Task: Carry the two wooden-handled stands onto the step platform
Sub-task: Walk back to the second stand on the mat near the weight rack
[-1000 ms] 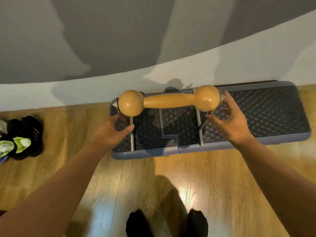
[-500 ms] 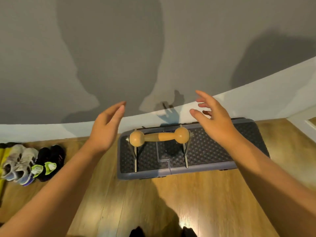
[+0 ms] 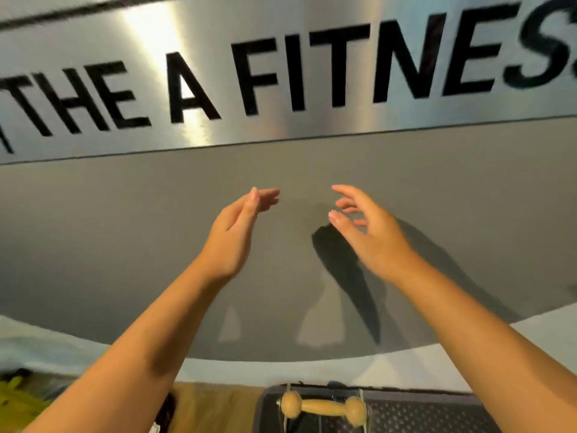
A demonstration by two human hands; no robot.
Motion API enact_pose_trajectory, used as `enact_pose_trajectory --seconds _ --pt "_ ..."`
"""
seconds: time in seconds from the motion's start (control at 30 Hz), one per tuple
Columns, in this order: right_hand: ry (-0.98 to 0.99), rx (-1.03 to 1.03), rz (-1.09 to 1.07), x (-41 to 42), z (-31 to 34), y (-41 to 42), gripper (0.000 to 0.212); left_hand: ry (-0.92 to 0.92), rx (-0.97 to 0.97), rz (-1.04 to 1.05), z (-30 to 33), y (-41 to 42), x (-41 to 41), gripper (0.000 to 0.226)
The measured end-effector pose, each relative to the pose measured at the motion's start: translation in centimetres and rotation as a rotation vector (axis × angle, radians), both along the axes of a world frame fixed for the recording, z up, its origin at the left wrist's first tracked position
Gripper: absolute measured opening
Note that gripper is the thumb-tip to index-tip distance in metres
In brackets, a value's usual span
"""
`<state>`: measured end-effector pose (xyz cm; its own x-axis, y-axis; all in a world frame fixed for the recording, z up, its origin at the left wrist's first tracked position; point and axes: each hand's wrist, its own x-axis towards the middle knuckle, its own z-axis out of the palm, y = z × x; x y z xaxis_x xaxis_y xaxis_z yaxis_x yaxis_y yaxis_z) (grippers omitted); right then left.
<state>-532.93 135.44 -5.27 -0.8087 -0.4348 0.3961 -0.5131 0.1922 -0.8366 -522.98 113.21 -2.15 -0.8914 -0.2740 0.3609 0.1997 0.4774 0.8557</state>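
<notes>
A wooden-handled stand (image 3: pixel 323 406), a light wood bar with round knobs on thin metal legs, sits on the dark studded step platform (image 3: pixel 415 417) at the bottom edge of the view. Only one stand shows. My left hand (image 3: pixel 235 232) is raised in front of the grey wall, fingers straight and apart from the thumb, holding nothing. My right hand (image 3: pixel 368 234) is raised beside it, fingers spread and slightly curled, holding nothing. Both hands are far above the stand.
A grey wall with a shiny metal sign (image 3: pixel 281 73) in black letters fills most of the view. White skirting (image 3: pixel 218 371) runs along the wall's base. Wooden floor (image 3: pixel 215 407) and shoes (image 3: pixel 12 392) lie at the lower left.
Both hands left the stand on the platform and rose up in front of the wall. The view tilted upward, so the platform dropped to the bottom edge.
</notes>
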Motion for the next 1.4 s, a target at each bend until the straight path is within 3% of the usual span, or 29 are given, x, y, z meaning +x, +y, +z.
enact_pose_trajectory --seconds 0.17,0.5,0.77,1.13,1.27,1.4 --pt "0.086 -0.053 0.096 3.2 11.4 -1.8 0.037 0.059 -0.092 0.062 11.3 0.8 4.2 0.062" --pt "0.187 -0.164 0.314 10.8 24.1 -6.3 0.033 0.230 -0.173 0.275 23.6 -1.9 15.5 0.056" --pt "0.191 -0.216 0.530 19.1 28.4 -16.8 0.034 0.223 -0.283 0.526 26.7 -7.9 28.7 0.045" --pt "0.113 -0.279 0.951 38.0 28.2 -32.5 0.023 0.206 -0.238 0.970 25.6 -14.1 52.5 0.052" --pt "0.105 -0.274 1.173 44.5 27.5 -36.5 0.046 0.160 -0.280 1.187 25.1 -13.5 59.5 0.047" --pt "0.104 -0.273 1.420 50.0 27.4 -39.4 0.050 0.185 -0.304 1.418 25.2 -10.8 64.9 0.034"
